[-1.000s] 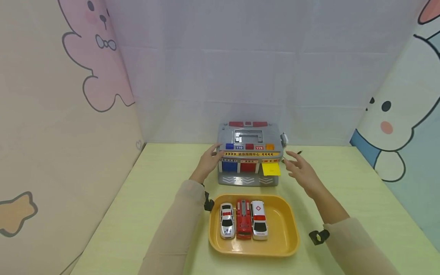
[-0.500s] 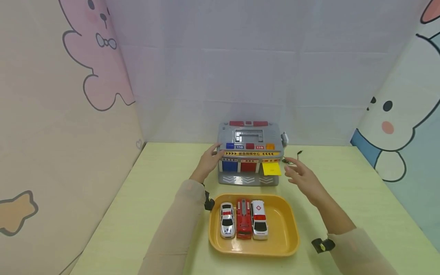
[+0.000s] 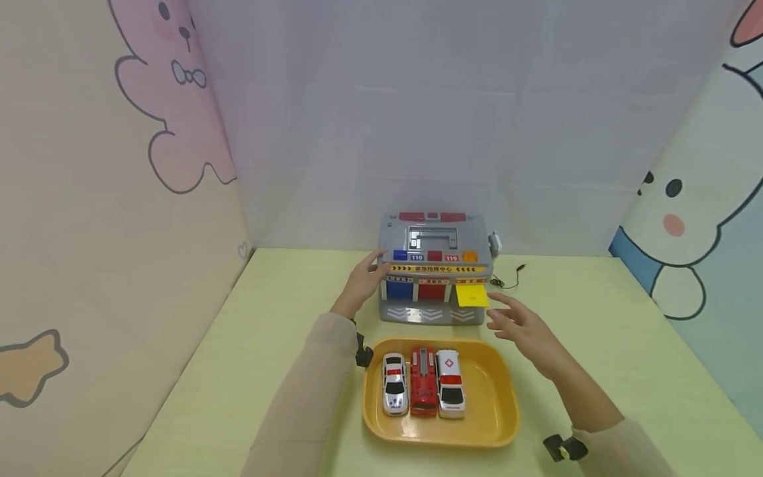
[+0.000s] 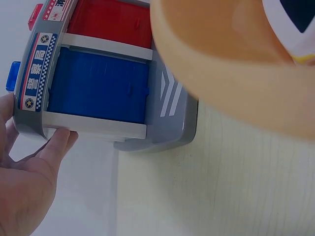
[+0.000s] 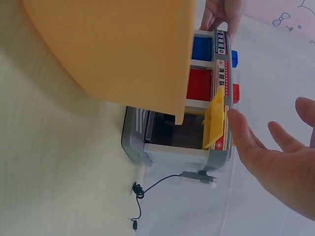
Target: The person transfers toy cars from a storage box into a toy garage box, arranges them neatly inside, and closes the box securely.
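A grey toy garage (image 3: 434,265) stands at the back of the table, with a blue door (image 4: 98,86), a red door (image 5: 199,83) and a raised yellow door (image 3: 472,295). My left hand (image 3: 361,285) holds the garage's upper left corner, thumb at the front. Beside the yellow door is my right hand (image 3: 524,334), its fingers loosely spread and holding nothing. In the right wrist view a dark opening (image 5: 177,132) shows below that door. In front, a yellow tray (image 3: 491,404) carries a toy police car (image 3: 395,384), a red toy fire truck (image 3: 424,382) and a toy ambulance (image 3: 450,384).
A thin black cord (image 3: 508,281) with a plug lies to the right of the garage, joined to a grey piece (image 5: 197,177) on its side. A pale wall cloth (image 3: 369,132) hangs behind the table. The tray blocks part of both wrist views.
My right hand has moved down and toward the front, from the garage's right side to beside the raised yellow door. The cord shows more fully. My left hand stays on the corner.
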Tool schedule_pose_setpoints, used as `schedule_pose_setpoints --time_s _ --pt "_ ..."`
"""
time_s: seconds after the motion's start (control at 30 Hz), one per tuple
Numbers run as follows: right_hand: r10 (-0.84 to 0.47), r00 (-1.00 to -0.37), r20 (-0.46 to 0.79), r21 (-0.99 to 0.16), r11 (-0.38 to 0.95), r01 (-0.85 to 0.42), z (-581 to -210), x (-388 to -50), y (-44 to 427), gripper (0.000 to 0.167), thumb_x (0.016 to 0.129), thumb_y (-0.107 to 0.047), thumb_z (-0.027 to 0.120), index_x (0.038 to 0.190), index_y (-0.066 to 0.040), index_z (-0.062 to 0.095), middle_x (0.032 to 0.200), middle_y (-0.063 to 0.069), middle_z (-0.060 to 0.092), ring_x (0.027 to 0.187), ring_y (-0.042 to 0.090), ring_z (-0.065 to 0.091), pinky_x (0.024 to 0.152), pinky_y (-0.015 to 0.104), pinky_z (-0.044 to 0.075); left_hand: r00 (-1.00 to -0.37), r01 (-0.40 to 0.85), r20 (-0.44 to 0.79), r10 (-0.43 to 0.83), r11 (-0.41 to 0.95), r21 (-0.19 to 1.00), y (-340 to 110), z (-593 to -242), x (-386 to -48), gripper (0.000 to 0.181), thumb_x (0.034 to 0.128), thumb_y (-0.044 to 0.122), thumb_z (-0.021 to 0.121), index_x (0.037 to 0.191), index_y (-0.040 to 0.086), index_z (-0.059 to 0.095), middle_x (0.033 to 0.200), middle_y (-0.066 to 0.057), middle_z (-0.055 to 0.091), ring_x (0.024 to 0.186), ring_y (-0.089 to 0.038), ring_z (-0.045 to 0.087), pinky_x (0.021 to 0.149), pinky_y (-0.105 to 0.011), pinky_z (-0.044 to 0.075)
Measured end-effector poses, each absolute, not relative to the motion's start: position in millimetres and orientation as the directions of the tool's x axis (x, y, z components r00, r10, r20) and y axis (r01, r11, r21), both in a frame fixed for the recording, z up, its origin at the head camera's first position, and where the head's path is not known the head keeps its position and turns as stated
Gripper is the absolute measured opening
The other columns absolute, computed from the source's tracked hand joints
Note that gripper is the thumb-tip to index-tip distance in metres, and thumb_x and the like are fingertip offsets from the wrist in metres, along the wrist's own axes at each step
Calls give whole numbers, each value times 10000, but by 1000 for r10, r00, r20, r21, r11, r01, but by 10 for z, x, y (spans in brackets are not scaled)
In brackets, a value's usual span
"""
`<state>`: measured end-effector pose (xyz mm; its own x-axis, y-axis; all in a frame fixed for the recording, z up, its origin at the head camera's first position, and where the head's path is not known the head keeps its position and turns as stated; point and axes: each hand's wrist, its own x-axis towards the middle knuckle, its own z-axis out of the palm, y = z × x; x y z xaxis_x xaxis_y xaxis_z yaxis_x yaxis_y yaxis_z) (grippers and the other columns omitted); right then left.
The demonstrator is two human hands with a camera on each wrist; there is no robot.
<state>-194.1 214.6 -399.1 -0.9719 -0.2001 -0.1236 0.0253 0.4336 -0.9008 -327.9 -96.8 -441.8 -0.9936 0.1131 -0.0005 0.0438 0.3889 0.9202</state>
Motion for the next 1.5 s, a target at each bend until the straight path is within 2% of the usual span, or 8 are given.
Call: schedule_pose_setpoints --time_s 0.33,0.8,1.1,1.33,1.5 --pt "-213 -964 -160 -890 453 48 -4015 -1770 2087 655 1010 -411 522 1516 -66 289 1389 299 445 1137 375 567 971 531 445 -995 33 -7 98 395 918 -968 -4463 -3294 511 1010 380 538 1486 236 421 1457 -158 446 1291 -348 458 998 -522 423" --pt "-270 -951 -150 -901 433 19 -4111 -1598 1991 586 1003 -318 567 1469 -24 371 1336 290 496 1124 390 572 927 491 489 -994 30 -14 108 392 920 -943 -4416 -3299 514 1010 381 538 1490 244 413 1437 -173 465 1266 -349 485 998 -532 418" --pt "-266 -945 -192 -890 454 53 -4218 -1520 1883 542 980 -332 602 1432 -73 455 1284 226 553 1069 345 597 909 489 496 -995 29 -14 102 403 915 -960 -4425 -3291 516 1012 380 535 1492 236 412 1452 -159 453 1290 -346 461 1002 -524 418" --pt "-244 -946 -211 -866 496 65 -4260 -1493 1825 500 968 -260 630 1411 -79 483 1247 152 587 1055 309 596 873 471 517 -994 34 -9 105 407 913 -955 -4415 -3293 516 1014 388 526 1493 238 408 1447 -171 455 1283 -353 466 1003 -531 414" --pt "-229 -944 -239 -834 547 79 -4306 -1475 1786 515 958 -322 642 1401 -104 497 1252 110 590 1073 312 595 886 497 503 -995 27 -17 101 411 911 -957 -4431 -3292 515 1014 389 526 1493 242 408 1450 -166 454 1290 -351 459 1006 -534 410"
